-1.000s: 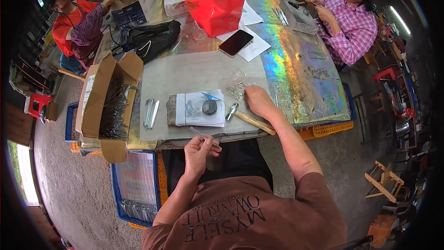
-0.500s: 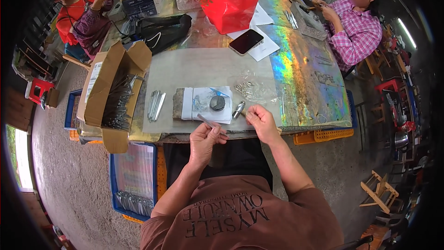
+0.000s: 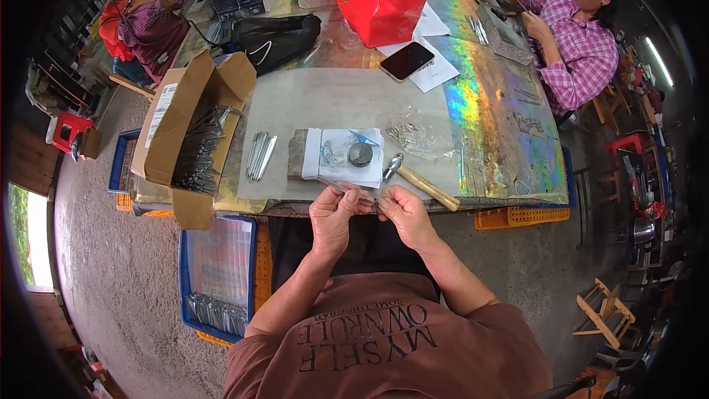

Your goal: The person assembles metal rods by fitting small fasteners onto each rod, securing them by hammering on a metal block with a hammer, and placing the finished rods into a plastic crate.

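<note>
My left hand (image 3: 334,220) is closed on a thin flat metal strip (image 3: 330,183), whose far end points up and left over the table's front edge. Right beside it, my right hand (image 3: 406,218) is closed in a pinch near the strip's close end; what sits between its fingertips is too small to make out. A ball-peen hammer (image 3: 428,189) with a wooden handle lies just beyond my right hand. Ahead of my hands, a round dark block (image 3: 360,154) rests on a white paper pad (image 3: 336,168) over a grey stone slab (image 3: 297,155).
Several metal strips (image 3: 261,157) lie left of the slab, beside an open carton (image 3: 159,140) of more strips. Small metal pieces (image 3: 405,134) lie on clear plastic. Farther off are a phone (image 3: 407,61) and a red bag (image 3: 384,0). Two people sit across the table.
My right hand has let go of the hammer, which now lies on the table, and has moved left to meet my left hand. The view has shifted slightly.
</note>
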A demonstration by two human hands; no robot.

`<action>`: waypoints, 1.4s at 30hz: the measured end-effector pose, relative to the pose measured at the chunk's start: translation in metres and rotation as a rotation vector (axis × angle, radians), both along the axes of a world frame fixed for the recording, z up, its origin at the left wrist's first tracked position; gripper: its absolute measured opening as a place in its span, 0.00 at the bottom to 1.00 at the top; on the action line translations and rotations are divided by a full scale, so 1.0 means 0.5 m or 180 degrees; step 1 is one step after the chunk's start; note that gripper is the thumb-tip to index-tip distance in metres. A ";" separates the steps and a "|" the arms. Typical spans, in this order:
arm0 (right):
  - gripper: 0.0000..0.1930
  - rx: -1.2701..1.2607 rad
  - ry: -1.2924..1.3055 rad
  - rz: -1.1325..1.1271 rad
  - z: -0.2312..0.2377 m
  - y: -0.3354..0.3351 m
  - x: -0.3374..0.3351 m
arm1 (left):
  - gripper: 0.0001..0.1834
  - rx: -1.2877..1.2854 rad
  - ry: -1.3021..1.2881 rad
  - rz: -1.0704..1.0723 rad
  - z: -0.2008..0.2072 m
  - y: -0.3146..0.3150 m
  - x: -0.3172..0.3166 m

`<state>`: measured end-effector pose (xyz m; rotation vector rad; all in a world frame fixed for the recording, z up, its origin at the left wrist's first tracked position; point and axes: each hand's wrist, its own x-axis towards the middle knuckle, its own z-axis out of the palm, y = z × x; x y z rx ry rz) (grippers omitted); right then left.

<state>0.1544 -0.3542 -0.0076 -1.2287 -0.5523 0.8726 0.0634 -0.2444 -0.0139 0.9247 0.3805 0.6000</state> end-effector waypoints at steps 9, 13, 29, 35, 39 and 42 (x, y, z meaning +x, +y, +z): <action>0.05 0.0029 0.0129 0.0014 -0.001 0.005 -0.008 | 0.07 0.0097 0.0024 -0.0045 0.002 -0.005 -0.001; 0.05 0.0136 0.0395 -0.0052 -0.005 0.007 -0.015 | 0.07 0.0298 -0.0004 0.0047 -0.008 -0.009 -0.003; 0.06 -0.0361 -0.1051 -0.0662 -0.005 -0.022 0.029 | 0.06 0.0041 0.0103 0.0238 -0.006 0.015 0.013; 0.08 -0.1769 -0.4315 -0.0830 0.012 -0.097 0.122 | 0.05 0.0686 0.0134 0.0454 -0.004 0.083 0.035; 0.13 -0.2384 -0.4213 -0.0029 0.016 -0.108 0.129 | 0.05 0.0852 0.0242 0.0465 0.003 0.103 0.063; 0.12 -0.2494 -0.4015 0.0156 0.019 -0.106 0.139 | 0.04 0.1108 0.0144 0.0458 -0.005 0.109 0.086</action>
